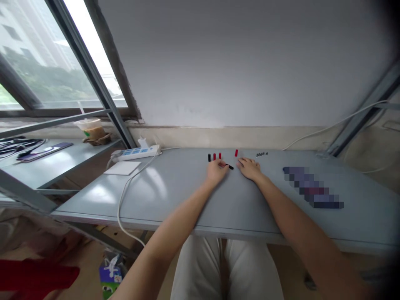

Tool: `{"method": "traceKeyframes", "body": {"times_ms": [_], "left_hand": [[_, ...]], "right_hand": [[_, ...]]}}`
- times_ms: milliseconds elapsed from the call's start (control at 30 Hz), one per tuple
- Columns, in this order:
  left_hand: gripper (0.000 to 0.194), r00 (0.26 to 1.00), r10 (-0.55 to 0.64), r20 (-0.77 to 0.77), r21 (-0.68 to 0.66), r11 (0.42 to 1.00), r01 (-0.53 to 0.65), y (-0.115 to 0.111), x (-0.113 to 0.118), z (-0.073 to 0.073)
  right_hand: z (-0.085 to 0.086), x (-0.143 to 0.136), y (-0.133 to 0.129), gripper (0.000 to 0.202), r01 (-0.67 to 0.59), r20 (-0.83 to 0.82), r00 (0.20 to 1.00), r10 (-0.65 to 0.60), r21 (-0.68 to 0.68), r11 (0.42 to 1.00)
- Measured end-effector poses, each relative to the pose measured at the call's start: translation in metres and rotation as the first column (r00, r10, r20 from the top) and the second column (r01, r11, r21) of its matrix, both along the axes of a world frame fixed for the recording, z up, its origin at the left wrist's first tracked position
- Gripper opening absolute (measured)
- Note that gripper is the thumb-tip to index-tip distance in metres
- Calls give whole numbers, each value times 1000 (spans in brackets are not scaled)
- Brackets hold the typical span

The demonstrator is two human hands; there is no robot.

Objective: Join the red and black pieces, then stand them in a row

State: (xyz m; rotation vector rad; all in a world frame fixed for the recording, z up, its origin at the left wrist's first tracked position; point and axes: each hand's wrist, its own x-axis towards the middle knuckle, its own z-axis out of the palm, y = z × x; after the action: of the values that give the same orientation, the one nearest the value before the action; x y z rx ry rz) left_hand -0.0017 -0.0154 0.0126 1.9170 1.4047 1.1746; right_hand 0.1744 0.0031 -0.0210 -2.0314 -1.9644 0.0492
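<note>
Desk (175, 196), smooth grey sheet with a straight front edge, under all the fingers. Power strip (137, 153), white plastic, elongated, well left of the left fingers. Flat white rectangle (122, 168), matte, in front of the strip. Left hand (216, 171), thumb and forefinger narrowed in a pinch on one end of a black cylinder. Right hand (249, 168), palm down, fingers loosely spread on the desk. Three upright cylinders (214, 156), smooth, one black and two red, just beyond the left fingers; single red cylinder (236, 153), upright, beyond the right fingertips. Black cylinder (231, 167), slim, between the hands, long axis slanting rightward and slightly nearward, free end toward the right hand. Small dark pieces (261, 154), in a row beyond the right fingers, exact shape too small to tell.
</note>
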Motion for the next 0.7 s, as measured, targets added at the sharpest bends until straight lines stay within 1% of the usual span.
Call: {"method": "traceKeyframes", "body": {"times_ms": [100,167,233,333,433,533,700], "left_hand": [[10,988,-4,154,-54,998,13,1,-1,-4],[12,976,12,218,-73,997,4,2,-2,-3],[12,965,35,261,-96,995,-10,2,-3,0],[13,952,56,301,-145,989,-13,0,-6,2],[13,946,66,317,-164,986,-14,0,-7,2],[13,947,81,311,-157,987,-33,1,-7,1],[14,946,96,310,-169,985,-44,2,-8,-1]], "right_hand": [[3,-4,-4,45,-16,-12,1000,17,21,1000],[9,-7,-7,41,-22,-31,999,25,67,997],[15,-11,-10,34,-8,-69,997,18,143,990],[26,-15,-14,23,31,-169,986,14,262,965],[32,-18,-15,21,81,-302,953,24,330,940],[34,-17,-15,21,116,-431,901,43,334,935],[33,-14,-10,21,111,-575,814,80,289,951]]}}
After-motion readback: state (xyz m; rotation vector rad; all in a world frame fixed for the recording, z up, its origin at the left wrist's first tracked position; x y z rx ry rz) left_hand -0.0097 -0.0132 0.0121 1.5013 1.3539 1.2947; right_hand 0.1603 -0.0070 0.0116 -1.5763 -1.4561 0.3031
